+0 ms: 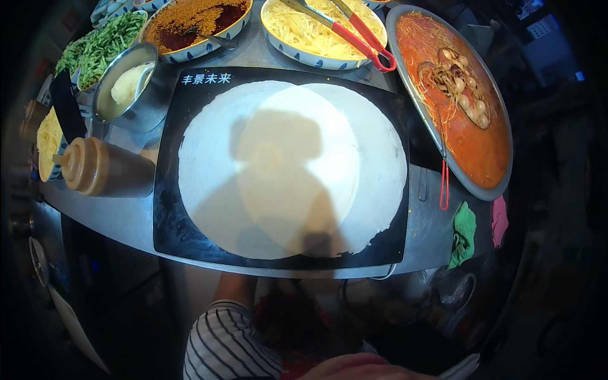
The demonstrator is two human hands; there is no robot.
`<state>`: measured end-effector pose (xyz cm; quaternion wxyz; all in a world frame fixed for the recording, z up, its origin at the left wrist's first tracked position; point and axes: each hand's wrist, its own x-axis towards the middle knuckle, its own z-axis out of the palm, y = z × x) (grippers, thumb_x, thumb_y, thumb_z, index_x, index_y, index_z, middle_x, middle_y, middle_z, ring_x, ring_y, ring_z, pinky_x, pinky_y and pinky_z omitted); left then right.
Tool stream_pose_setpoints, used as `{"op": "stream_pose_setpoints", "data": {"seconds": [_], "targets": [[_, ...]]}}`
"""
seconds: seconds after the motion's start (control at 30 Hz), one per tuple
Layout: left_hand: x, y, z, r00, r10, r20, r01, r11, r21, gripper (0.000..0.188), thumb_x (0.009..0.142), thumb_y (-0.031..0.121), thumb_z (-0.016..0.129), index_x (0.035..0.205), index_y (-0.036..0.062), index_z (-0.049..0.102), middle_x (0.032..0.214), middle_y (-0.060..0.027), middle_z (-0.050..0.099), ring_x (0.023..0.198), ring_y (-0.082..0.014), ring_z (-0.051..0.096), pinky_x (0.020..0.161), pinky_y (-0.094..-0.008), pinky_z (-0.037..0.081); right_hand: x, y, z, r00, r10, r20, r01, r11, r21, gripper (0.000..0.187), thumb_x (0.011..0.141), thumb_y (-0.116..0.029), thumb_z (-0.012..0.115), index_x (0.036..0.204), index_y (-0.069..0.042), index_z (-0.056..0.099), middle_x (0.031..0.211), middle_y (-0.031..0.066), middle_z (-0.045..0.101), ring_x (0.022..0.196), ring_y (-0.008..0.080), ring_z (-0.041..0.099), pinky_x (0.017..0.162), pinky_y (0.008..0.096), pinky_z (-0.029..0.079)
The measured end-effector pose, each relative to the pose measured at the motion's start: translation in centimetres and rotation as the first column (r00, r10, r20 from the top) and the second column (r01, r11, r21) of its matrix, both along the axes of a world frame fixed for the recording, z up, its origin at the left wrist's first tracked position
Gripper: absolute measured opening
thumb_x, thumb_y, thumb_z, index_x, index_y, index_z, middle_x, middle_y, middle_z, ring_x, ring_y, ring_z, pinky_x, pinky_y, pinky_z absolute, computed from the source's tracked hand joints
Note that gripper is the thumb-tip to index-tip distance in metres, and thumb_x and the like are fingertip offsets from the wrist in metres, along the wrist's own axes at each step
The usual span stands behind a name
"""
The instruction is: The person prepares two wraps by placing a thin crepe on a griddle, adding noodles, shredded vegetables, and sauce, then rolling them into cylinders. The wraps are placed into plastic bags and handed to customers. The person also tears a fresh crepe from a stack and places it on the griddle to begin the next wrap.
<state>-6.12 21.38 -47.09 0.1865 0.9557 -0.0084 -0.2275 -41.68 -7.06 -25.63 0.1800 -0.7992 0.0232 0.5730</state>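
Two thin pale round wrappers (383, 152) lie overlapping on a flat black board (168, 221), with a shadow across them. My left forearm (235, 288), in a striped sleeve, reaches to the counter's front edge, and the hand is hidden beneath it. At the lower rim only part of my right hand (354, 366) shows; its fingers are out of sight. Near it is the edge of something whitish (465, 367) that I cannot make out.
Left stand a sauce bottle (107, 168), a steel pot (104, 107) and shredded cucumber (111, 47). Behind are a chili sauce bowl (196, 25) and noodle-like shreds (297, 38) with red-handled tongs (361, 41). A big tray of red broth (478, 155) and a green cloth (464, 234) lie right.
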Motion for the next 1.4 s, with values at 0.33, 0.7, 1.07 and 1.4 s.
{"op": "stream_pose_setpoints", "data": {"seconds": [0.33, 0.7, 1.07, 1.4], "targets": [[1.8, 0.2, -3.5, 0.999, 0.012, 0.049, -0.013, 0.999, 0.030, 0.036, 0.097, 0.029, 0.059, 0.123, 0.0053, 0.065, 0.112, -0.0210, 0.069, 0.099, -0.0339, 0.067, 0.085, -0.0419, 0.053, 0.4, 0.9, -1.8, 0.996, -0.084, 0.006, 0.084, 0.996, -0.007, 0.026, 0.098, -0.026, 0.059, 0.119, -0.012, 0.065, 0.104, 0.0116, 0.067, 0.093, 0.0287, 0.068, 0.082, 0.0405, 0.054], [0.8, 0.7, -4.5, 0.994, 0.029, 0.110, -0.034, 0.999, 0.039, 0.037, 0.096, 0.031, 0.061, 0.122, 0.0054, 0.066, 0.112, -0.0201, 0.070, 0.100, -0.0331, 0.068, 0.086, -0.0415, 0.053, -0.3, 2.4, -2.6, 0.992, -0.130, -0.008, 0.130, 0.992, -0.002, 0.029, 0.100, -0.030, 0.058, 0.123, -0.013, 0.064, 0.108, 0.0106, 0.069, 0.096, 0.0277, 0.069, 0.087, 0.0390, 0.054], [-21.5, 4.6, 24.9, 0.980, 0.176, -0.089, -0.193, 0.757, -0.624, 0.030, 0.091, 0.032, 0.072, 0.099, 0.0035, 0.074, 0.090, -0.0116, 0.074, 0.079, -0.0250, 0.070, 0.075, -0.0379, 0.056, 7.0, 5.1, 8.4, 0.986, -0.114, 0.124, 0.093, 0.982, 0.166, 0.032, 0.101, -0.033, 0.058, 0.127, -0.015, 0.064, 0.113, 0.0096, 0.071, 0.099, 0.0268, 0.069, 0.092, 0.0375, 0.054], [-12.6, 2.1, 51.3, 0.898, 0.358, 0.258, 0.026, 0.541, -0.841, 0.030, 0.086, 0.009, 0.073, 0.113, 0.0038, 0.060, 0.110, -0.0049, 0.060, 0.097, -0.0125, 0.058, 0.075, -0.0259, 0.049, 23.3, 10.4, 31.6, 0.740, -0.673, -0.001, 0.333, 0.365, 0.869, 0.042, 0.098, -0.016, 0.067, 0.132, -0.007, 0.044, 0.102, 0.0058, 0.069, 0.076, 0.0089, 0.063, 0.062, 0.0217, 0.049]]}}
